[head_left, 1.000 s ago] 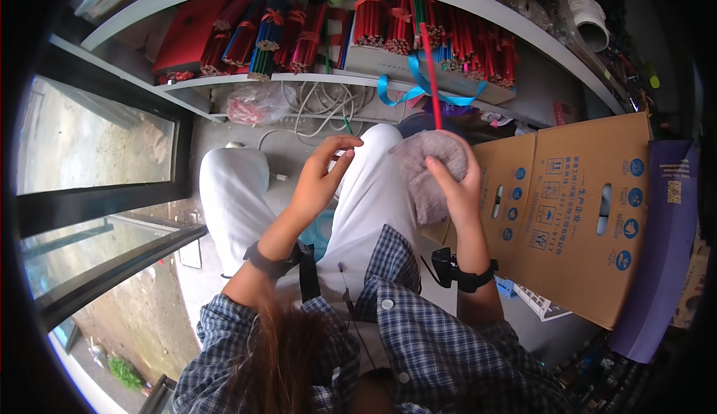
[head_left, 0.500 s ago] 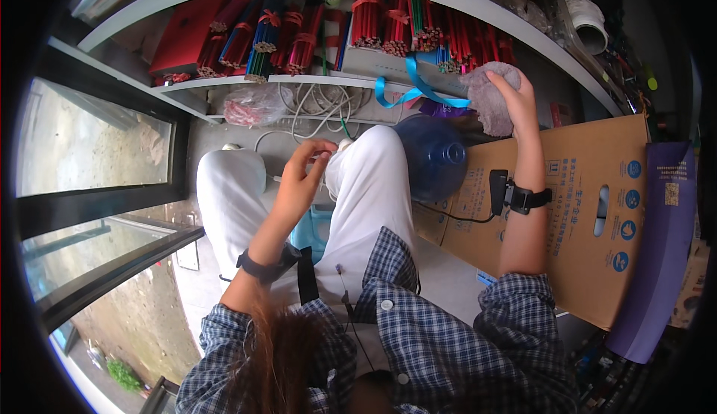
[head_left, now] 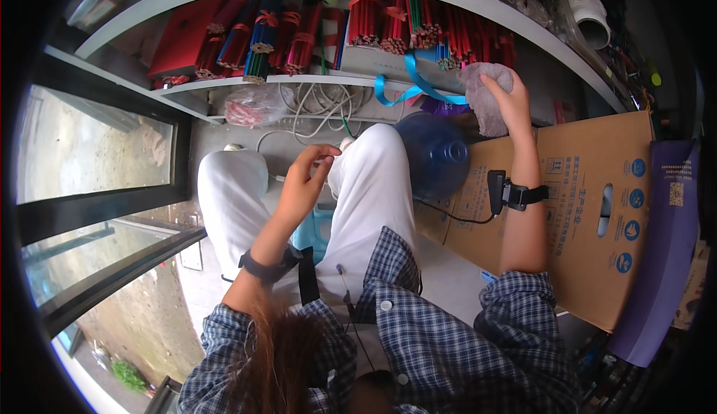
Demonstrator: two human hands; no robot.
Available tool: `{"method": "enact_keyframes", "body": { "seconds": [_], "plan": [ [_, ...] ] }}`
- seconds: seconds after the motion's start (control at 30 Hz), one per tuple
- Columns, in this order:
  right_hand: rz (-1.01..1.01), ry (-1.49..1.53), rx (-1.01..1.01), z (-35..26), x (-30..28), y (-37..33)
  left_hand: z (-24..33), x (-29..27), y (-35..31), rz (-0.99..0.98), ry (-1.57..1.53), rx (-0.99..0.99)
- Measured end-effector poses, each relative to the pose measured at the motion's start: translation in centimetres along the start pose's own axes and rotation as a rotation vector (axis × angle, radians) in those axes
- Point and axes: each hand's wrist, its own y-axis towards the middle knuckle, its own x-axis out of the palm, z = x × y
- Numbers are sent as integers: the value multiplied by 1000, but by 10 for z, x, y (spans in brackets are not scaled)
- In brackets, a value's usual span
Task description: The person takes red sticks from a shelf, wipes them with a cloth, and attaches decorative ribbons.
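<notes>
My right hand [head_left: 509, 104] reaches to the right end of the low shelf, fingers closed on a greyish-mauve cloth [head_left: 489, 119]. The cloth is bunched against the shelf front, beside a curling blue ribbon [head_left: 418, 82] that hangs over the edge. Over my white-trousered knee [head_left: 373, 164] is my left hand [head_left: 306, 180], holding nothing, its fingers loosely bent and apart from the thumb. Bundles of red pencils [head_left: 366, 22] tied with bands lie on the shelf [head_left: 321, 79], with some green and blue ones among them.
Below the cloth stands a blue water jug [head_left: 433, 156]. A big cardboard box [head_left: 575, 212] and a purple roll-like panel [head_left: 657, 257] are at my right. Grey cables [head_left: 321, 104] and a plastic bag [head_left: 254, 106] lie under the shelf. A glass door [head_left: 97, 145] is on my left.
My right hand and the cloth have shifted slightly left along the shelf. My left hand has stayed almost still over the knee.
</notes>
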Motion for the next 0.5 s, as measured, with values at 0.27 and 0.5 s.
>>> {"method": "enact_keyframes", "body": {
  "seconds": [0.27,0.5],
  "plan": [
    [102,-31,20,18,2,-47,-4,1,3,-15,7,-28],
    [131,42,36,28,17,-88,-8,1,9,-16,35,-63]
  ]
}}
